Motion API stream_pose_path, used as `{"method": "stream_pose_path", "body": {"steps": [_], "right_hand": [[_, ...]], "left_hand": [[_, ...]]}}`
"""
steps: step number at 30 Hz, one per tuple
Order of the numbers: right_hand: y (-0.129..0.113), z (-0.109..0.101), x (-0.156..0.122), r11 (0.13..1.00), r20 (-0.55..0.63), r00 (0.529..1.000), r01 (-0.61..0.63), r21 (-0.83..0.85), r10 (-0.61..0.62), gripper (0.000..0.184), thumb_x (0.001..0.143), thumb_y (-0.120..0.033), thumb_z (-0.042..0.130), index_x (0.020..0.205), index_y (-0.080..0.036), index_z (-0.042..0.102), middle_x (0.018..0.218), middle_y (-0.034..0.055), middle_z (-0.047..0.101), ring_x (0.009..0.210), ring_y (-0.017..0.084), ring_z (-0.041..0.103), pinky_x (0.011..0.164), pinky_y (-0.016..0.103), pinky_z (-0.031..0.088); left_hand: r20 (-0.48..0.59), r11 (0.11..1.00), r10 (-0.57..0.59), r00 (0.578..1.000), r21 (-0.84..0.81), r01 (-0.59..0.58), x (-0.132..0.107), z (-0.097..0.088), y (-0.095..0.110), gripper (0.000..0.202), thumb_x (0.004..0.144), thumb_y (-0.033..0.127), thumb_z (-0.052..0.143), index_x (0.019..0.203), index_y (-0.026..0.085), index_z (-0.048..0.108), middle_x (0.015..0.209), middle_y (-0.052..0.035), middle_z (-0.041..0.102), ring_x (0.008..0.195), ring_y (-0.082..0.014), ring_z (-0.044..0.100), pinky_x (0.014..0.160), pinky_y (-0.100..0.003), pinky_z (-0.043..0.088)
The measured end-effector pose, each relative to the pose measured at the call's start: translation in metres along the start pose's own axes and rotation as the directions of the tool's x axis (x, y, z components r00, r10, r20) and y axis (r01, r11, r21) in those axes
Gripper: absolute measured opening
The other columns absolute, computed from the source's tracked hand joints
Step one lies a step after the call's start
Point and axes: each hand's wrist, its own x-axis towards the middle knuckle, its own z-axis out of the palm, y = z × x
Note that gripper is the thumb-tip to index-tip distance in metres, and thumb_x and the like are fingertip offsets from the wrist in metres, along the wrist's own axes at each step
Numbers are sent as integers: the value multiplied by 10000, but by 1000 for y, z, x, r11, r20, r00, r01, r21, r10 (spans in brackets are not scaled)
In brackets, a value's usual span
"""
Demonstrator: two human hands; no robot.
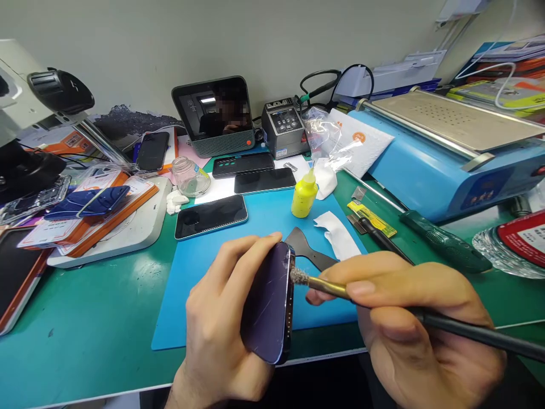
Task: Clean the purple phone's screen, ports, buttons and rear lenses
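In my left hand (223, 318) is a dark smartphone (268, 301), tilted so that its edge with small holes faces right. Pale scratches or streaks run across its dark face. My right hand (421, 318) grips a brush (327, 286) with a black handle and a brass-coloured ferrule. Its short, greyish bristle tip meets the phone's edge near the upper corner, or lies very close to it. Beneath both hands lies a blue mat (179, 307). Behind the phone, a dark flat fan-shaped scraper (301, 244) rests on the mat, partly covered by my right hand.
A yellow bottle (304, 196) stands on the mat near another phone (212, 216) and white tissue (338, 236). Right lie a green-handled screwdriver (447, 241) and a blue machine (430, 170). A glass jar (190, 177), a screen device (217, 113) and stacked boxes (96, 210) stand behind and left.
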Motion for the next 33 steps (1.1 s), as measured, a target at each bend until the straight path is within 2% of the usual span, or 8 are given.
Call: {"method": "stream_pose_path", "body": {"steps": [5, 17, 23, 27, 33], "right_hand": [[0, 0, 0, 999, -18, 1000, 12, -48, -13, 67, 1062, -229, 786, 1099, -203, 835, 883, 30, 811, 833, 230, 847, 665, 358, 757], [2, -2, -3, 997, -27, 999, 34, -67, -35, 111, 1047, -155, 771, 1130, -193, 834, 905, 28, 809, 850, 222, 842, 686, 356, 750], [2, -1, -5, 993, -39, 998, 37, -112, -42, 102, 1055, -196, 771, 1129, -220, 837, 868, 25, 801, 811, 245, 837, 655, 400, 739], [4, -2, -6, 986, -23, 995, 88, -140, -92, 108, 1039, -186, 789, 1134, -205, 837, 898, 35, 828, 823, 245, 849, 686, 374, 746], [2, -6, -9, 989, 8, 998, 65, -131, -65, 158, 1036, -149, 779, 1169, -213, 835, 939, 28, 842, 876, 238, 858, 712, 365, 747]], "left_hand": [[-5, 1000, 7, 1000, 1, -7, -1, 0, 0, 651, 951, 194, 639, 1601, 224, 624, 1491, -75, 712, 1305, -199, 756, 1118, -258, 597], [0, 1000, -2, 1000, 13, 2, 0, 0, 0, 650, 948, 176, 636, 1595, 235, 627, 1495, -76, 719, 1303, -212, 768, 1094, -272, 620], [-3, 1000, -15, 1000, 11, 15, 0, 0, 0, 624, 982, 206, 644, 1604, 258, 620, 1493, -92, 729, 1292, -249, 779, 1068, -326, 655], [2, 1000, -10, 1000, 14, 10, 0, 1, -1, 645, 959, 211, 646, 1602, 259, 620, 1492, -97, 734, 1283, -269, 788, 1050, -346, 670], [1, 1000, -11, 1000, 18, 11, 0, 0, -1, 647, 956, 204, 651, 1599, 270, 620, 1492, -72, 727, 1289, -234, 781, 1074, -301, 644]]}}
